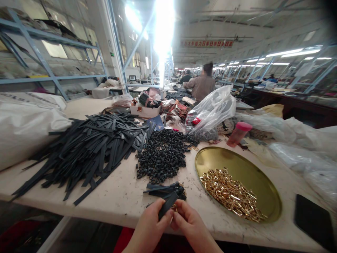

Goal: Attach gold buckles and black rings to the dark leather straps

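Near the table's front edge, my left hand point(150, 225) pinches a dark strap point(168, 205) between thumb and fingers. Touching it from the right, my right hand point(190, 220) is closed on a small gold buckle point(174, 207) at the strap's end; the fingertips partly hide it. Just beyond the hands lies a small bundle of dark straps point(164, 189) with gold parts at its right end. Behind that is a heap of small black loops point(163, 154). A large pile of loose dark strips point(97, 144) spreads to the left. Gold buckles point(231, 193) lie on the round gold tray point(268, 189) at right.
A pink-lidded jar point(239, 133) stands behind the tray. A black flat object point(313, 219) lies at the right edge. Clear plastic bags point(216, 109) and a white box point(145, 111) sit farther back. A white sack point(28, 130) is at left. A person point(204, 84) is beyond the table.
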### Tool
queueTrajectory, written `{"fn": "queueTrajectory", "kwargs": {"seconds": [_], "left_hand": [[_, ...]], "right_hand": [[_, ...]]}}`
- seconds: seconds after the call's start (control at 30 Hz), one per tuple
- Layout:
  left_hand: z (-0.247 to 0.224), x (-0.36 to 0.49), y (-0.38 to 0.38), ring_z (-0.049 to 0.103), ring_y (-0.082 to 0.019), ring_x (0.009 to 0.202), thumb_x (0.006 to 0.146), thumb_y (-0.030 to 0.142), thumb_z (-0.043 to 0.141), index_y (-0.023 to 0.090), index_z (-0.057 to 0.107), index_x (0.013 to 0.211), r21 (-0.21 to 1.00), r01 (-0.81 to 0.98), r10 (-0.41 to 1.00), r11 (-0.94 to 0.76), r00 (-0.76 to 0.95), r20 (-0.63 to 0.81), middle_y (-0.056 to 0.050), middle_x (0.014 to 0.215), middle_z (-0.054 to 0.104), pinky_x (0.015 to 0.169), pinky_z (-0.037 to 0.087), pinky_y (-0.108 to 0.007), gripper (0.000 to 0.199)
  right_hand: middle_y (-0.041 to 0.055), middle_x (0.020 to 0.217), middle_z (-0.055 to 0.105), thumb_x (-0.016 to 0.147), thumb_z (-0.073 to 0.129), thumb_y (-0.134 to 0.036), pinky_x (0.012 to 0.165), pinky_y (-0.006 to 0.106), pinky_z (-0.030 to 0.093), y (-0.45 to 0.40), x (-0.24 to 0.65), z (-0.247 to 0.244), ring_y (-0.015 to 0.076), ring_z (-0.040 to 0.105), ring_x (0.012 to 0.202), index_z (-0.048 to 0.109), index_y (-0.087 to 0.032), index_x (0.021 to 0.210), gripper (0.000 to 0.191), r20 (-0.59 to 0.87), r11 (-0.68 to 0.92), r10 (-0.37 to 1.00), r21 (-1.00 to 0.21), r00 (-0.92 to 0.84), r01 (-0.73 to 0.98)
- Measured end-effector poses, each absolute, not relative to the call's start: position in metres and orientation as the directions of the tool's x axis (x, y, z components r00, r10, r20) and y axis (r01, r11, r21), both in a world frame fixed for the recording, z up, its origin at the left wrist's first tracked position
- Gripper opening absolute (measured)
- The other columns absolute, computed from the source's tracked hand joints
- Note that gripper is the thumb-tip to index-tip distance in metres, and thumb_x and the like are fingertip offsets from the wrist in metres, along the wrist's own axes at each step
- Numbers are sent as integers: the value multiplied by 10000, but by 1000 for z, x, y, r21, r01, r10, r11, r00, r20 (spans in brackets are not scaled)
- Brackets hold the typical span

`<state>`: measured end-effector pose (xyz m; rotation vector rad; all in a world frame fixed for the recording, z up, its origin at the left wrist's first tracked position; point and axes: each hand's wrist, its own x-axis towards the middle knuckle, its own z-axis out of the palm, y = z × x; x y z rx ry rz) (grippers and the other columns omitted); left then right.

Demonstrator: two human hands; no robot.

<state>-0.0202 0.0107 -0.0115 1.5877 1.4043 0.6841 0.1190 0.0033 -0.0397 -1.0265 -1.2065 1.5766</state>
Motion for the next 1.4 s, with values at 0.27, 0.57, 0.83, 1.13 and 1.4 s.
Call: {"fn": "queueTrajectory", "kwargs": {"seconds": [0.27, 0.57, 0.83, 1.13, 1.4], "left_hand": [[-24, -20, 12, 470, -119, 574, 730, 446, 507, 156, 510, 676, 962, 211, 954, 173, 208, -217, 27, 587, 521, 565, 366, -226, 295], [-22, -14, 5, 188, -36, 341, 672, 504, 526, 208, 397, 683, 890, -16, 861, 455, 264, -435, 127, 409, 310, 368, 138, -181, 323], [-23, -15, 8, 393, -100, 560, 744, 303, 474, 181, 445, 631, 955, 259, 953, 142, 226, -203, 55, 570, 438, 528, 308, -206, 169], [-23, -17, 10, 452, -128, 658, 791, 288, 456, 152, 527, 719, 931, 360, 929, 66, 318, -189, 17, 680, 520, 591, 335, -215, 169], [-31, -28, 8, 429, -116, 552, 852, 392, 345, 161, 517, 780, 916, 384, 932, 115, 277, -234, 43, 583, 453, 537, 321, -217, 297]], "right_hand": [[30, 757, 644, 704, 607, -483, 559, 261, 458, -6, 119, -45, 143, 588, 619, 547, -189, 982, 409, -156, -216, 952, -952, -265, -215], [30, 799, 670, 847, 437, -212, 684, 253, 460, -8, 132, -44, 159, 610, 747, 596, -223, 862, 161, 316, 399, 913, -819, -257, 412], [57, 999, 615, 802, 495, -157, 790, 255, 447, 1, 139, -35, 165, 578, 915, 601, -208, 763, 125, 249, 371, 907, -852, -339, 369], [-22, 636, 591, 705, 646, -306, 555, 233, 421, 9, 132, -54, 113, 530, 575, 618, -180, 804, 163, -77, -102, 975, -989, -209, -111], [-65, 659, 588, 583, 779, -245, 558, 180, 492, 13, 130, -37, 36, 550, 523, 599, -182, 799, 287, -433, -371, 896, -621, -93, -691]]}}
